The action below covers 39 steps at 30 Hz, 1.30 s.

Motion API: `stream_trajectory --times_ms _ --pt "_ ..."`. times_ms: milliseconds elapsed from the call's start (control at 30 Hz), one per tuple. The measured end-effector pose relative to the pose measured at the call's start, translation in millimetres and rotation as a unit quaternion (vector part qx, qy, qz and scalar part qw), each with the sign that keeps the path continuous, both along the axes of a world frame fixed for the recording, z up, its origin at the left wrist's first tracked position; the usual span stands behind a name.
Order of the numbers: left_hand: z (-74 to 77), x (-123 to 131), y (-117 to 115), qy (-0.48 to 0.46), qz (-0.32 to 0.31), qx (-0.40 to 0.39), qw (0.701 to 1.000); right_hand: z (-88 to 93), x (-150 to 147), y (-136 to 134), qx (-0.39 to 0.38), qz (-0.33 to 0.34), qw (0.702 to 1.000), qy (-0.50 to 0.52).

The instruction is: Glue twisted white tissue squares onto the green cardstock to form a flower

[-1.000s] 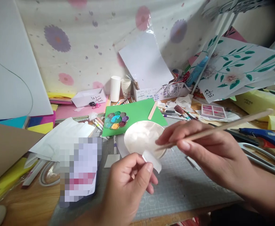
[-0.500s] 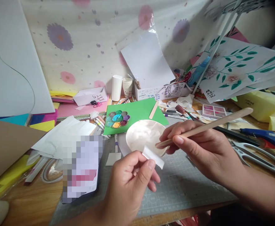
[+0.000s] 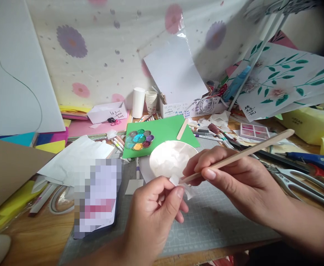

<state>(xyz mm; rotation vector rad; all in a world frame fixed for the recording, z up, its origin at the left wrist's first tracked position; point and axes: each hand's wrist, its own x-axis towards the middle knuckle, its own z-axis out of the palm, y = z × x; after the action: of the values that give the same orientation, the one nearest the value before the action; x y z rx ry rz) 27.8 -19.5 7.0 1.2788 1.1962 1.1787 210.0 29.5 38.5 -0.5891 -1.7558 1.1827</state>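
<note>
My left hand (image 3: 153, 214) pinches a small white paper strip (image 3: 182, 185) between thumb and forefinger, above the grey cutting mat (image 3: 206, 221). My right hand (image 3: 234, 181) grips a long wooden stick (image 3: 242, 155) like a pen. The stick's near tip touches the paper strip. Just behind the hands lies a round white dish (image 3: 170, 159) on the mat.
A green sheet (image 3: 164, 131) carries a flower-shaped paint palette (image 3: 139, 139) and a flat wooden stick (image 3: 182, 129). Scissors (image 3: 297, 181) and a blue glue gun (image 3: 314, 160) lie to the right. A blurred phone (image 3: 97, 195), papers and markers crowd the left; boxes and cups stand behind.
The stick's tip has come down from beside the dish onto the paper strip. My left hand has shifted slightly, and the strip now looks more crumpled.
</note>
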Motion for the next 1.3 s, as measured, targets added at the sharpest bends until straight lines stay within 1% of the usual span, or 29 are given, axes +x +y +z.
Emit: stream_trajectory --times_ms 133,233,300,367,433,500,600,700,800,900,1000,1067,1133,1200,1300 --pt "-2.8 -2.7 -0.5 -0.008 -0.012 0.004 1.0 -6.1 -0.7 4.9 -0.036 -0.007 0.999 0.038" --pt "-3.6 -3.6 -0.7 -0.02 -0.014 0.0 1.0 -7.1 -0.5 7.7 -0.026 -0.022 0.999 0.039" --pt "-3.5 -3.9 -1.2 -0.028 -0.01 -0.006 1.0 -5.9 0.4 9.5 0.011 -0.043 0.999 0.014" --pt "-3.9 -4.3 -1.8 -0.04 -0.006 -0.007 0.999 -4.6 1.9 12.4 0.082 -0.066 0.993 -0.043" --pt "-5.5 -4.9 -2.2 -0.05 -0.009 -0.005 0.999 -4.4 3.5 16.8 0.166 -0.091 0.975 -0.114" --pt "-7.8 -5.7 -2.5 -0.059 -0.016 -0.005 0.998 -6.1 4.7 21.9 0.222 -0.115 0.954 -0.167" --pt "-10.7 -6.5 -3.3 -0.08 -0.014 -0.011 0.997 -10.4 5.1 28.3 0.253 -0.138 0.935 -0.207" --pt "-11.4 -6.9 -4.3 -0.101 -0.004 -0.016 0.995 -12.2 4.6 30.8 0.255 -0.135 0.928 -0.238" --pt "-11.1 -7.4 -4.6 -0.11 0.001 -0.022 0.994 -8.0 5.8 29.5 0.237 -0.116 0.938 -0.223" --pt "-11.5 -7.7 -4.2 -0.112 0.0 -0.031 0.993 -0.3 8.5 25.7 0.197 -0.107 0.962 -0.158" --pt "-11.6 -6.8 -3.5 -0.11 -0.002 -0.033 0.993 3.7 10.1 21.0 0.123 -0.109 0.984 -0.073" --pt "-10.4 -5.5 -3.4 -0.112 -0.001 -0.035 0.993 2.3 9.8 17.7 0.056 -0.088 0.995 -0.001" --pt "-8.2 -4.0 -3.6 -0.115 0.004 -0.041 0.993 -1.1 9.3 14.2 -0.017 -0.044 0.998 0.047" --pt "-6.1 -3.0 -4.2 -0.118 0.01 -0.042 0.992 -4.3 9.2 10.5 -0.077 -0.004 0.995 0.062" --pt "-4.6 -3.0 -4.8 -0.123 0.007 -0.033 0.992 -5.9 9.8 4.5 -0.129 0.018 0.988 0.079"
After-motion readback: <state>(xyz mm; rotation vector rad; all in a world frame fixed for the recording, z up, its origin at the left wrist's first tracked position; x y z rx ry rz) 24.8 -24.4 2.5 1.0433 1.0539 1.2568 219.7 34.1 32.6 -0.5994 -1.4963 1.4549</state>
